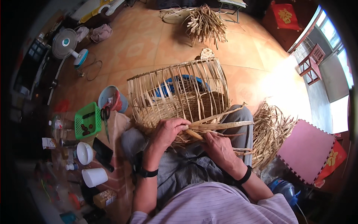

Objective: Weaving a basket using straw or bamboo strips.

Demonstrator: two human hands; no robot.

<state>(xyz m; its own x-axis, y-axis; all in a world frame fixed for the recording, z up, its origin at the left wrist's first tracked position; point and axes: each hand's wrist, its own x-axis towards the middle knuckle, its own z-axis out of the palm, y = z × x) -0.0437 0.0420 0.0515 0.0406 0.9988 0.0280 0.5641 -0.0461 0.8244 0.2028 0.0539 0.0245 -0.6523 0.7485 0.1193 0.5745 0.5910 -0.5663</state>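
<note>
A large half-woven basket (167, 106) of dried plant strips rests against my knees, its lower part closely woven and its upper frame of open uprights. At its near edge, my left hand (169, 130) pinches flat tan strips (223, 126) between thumb and fingers. Just to the right, my right hand (222, 149) is closed on the same bunch of strips, lower down. Several strip ends fan out over my right knee. Through the basket's uprights a blue rim (164, 87) with dark strips inside it shows. My fingertips partly hide where the strips meet the basket.
A pile of dried strips (274, 128) lies right of my leg, beside a pink foam mat (307, 151). Another bundle (207, 24) stands at the far side. To my left are a green basket (87, 119), scissors (105, 115), a white bowl (85, 153) and a fan (65, 43).
</note>
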